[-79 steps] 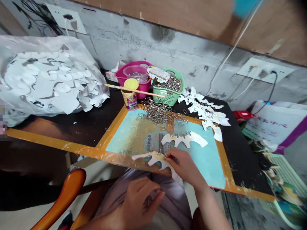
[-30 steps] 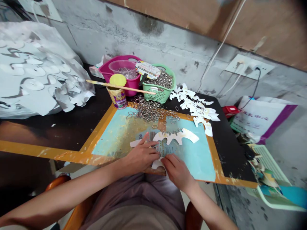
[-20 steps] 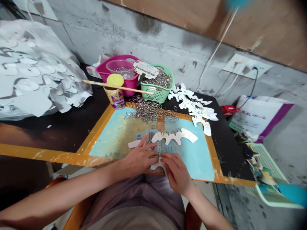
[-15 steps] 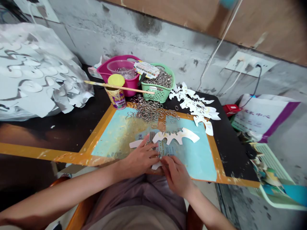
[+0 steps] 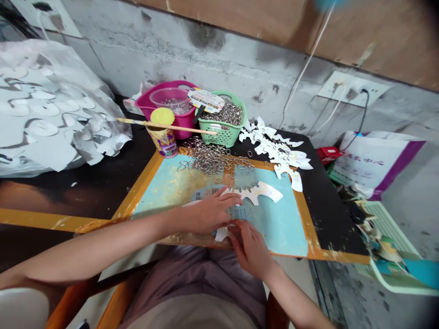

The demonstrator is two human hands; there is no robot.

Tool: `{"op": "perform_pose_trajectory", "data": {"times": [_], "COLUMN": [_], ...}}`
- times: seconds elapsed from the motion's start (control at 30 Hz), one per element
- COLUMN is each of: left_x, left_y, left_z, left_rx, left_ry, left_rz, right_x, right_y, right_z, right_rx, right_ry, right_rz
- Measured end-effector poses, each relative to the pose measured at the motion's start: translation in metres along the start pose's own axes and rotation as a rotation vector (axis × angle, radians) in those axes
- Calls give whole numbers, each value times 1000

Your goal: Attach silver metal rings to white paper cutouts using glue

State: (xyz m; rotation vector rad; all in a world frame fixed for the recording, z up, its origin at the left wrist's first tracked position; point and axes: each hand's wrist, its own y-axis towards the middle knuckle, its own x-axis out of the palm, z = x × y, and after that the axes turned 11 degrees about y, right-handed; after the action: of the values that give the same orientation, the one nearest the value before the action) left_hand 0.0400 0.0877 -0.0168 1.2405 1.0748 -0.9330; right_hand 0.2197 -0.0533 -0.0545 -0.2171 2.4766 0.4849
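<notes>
Head view: cutout (image 5: 264, 192) running left-right

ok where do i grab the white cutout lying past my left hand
Pinch the white cutout at its bare right tip, coming from the right: that narrow end lies flat on the blue board, clear of the rings along its top edge and of your left hand.

Room over the blue board (image 5: 277, 224) beside the right hand (image 5: 250, 249), metal rings (image 5: 211, 160) beyond

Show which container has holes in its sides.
The green basket, heaped with metal rings; the pink tub beside it has solid walls and holds a clear cup.
</notes>
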Motion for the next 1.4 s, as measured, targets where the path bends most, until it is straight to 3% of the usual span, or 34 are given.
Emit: {"op": "perform_pose_trajectory", "data": {"times": [0.2, 0.37, 0.57, 0.8, 0.97, 1.2, 1.4], "left_x": [-7, 3, -12, -9, -9, 9, 19], "left_y": [-5, -29, -36, -14, -16, -40, -45], "left_z": [11, 34, 29, 2, 7, 31, 35], "left_rx": [18, 34, -174, 68, 101, -73, -122], "left_ry": [108, 262, 9, -163, -88, 43, 37], "left_rz": [4, 113, 63, 11, 28, 197, 240], "right_x": [0, -3, -5, -3, -2, 0, 4], "right_y": [1, 3, 4, 2, 2, 13, 29], "right_z": [1, -5, -6, -4, -4, -13, -17], "right_rx": [48, -3, -55, -72, -42, 45, 27], "right_ry": [69, -29, -141, -165, -137, -172, -347], "right_rz": [14, -87, -198, -185, -190, -128, -144]}}
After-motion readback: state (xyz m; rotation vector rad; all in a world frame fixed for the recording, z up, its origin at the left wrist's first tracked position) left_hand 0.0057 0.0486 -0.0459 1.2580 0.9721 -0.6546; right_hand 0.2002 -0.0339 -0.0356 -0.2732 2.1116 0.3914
